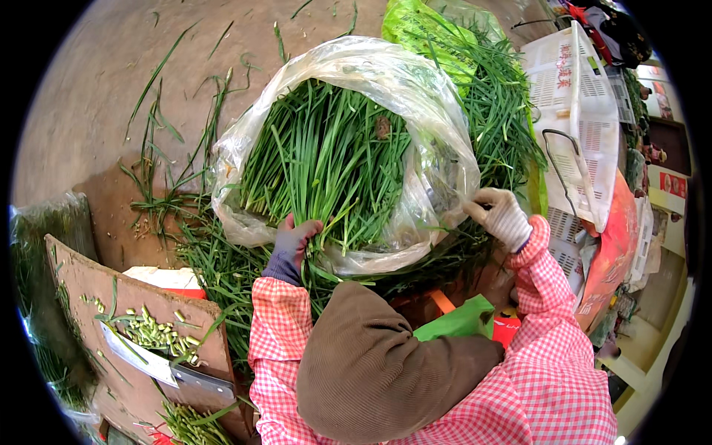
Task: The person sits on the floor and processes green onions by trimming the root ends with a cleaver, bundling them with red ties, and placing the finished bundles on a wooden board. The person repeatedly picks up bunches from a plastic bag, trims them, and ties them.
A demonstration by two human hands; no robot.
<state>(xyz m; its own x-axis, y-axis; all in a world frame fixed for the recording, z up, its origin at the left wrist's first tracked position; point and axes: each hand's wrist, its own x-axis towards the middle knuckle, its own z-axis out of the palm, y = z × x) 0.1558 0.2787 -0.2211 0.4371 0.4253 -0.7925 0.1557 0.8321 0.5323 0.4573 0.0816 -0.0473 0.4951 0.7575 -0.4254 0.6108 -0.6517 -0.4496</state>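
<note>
Head-camera view, nearest first: two forearms in red-and-white checked sleeves (549, 371) flank a brown fabric hump. At lower left lies one wooden cutting board (148, 297), scattered with short cut green stems, with one flat steel cleaver (167, 371) resting on it. The left hand (295, 239), in a dark purple knit glove, is closed around the base of a thick bundle of Chinese chives (326, 159): long, thin, flat green blades fanning away from the person. The right hand (503, 216), in a white knit glove, pinches the crinkled rim of one clear plastic bag (415, 89), which wraps the bundle at the centre. Loose chives (215, 259) spread on the ground beneath and left of the bag. A white perforated plastic crate (571, 96) crowds the right side, close beside the bag. Beyond, bare brown ground (89, 96) lies open, strewn with stray blades.
</note>
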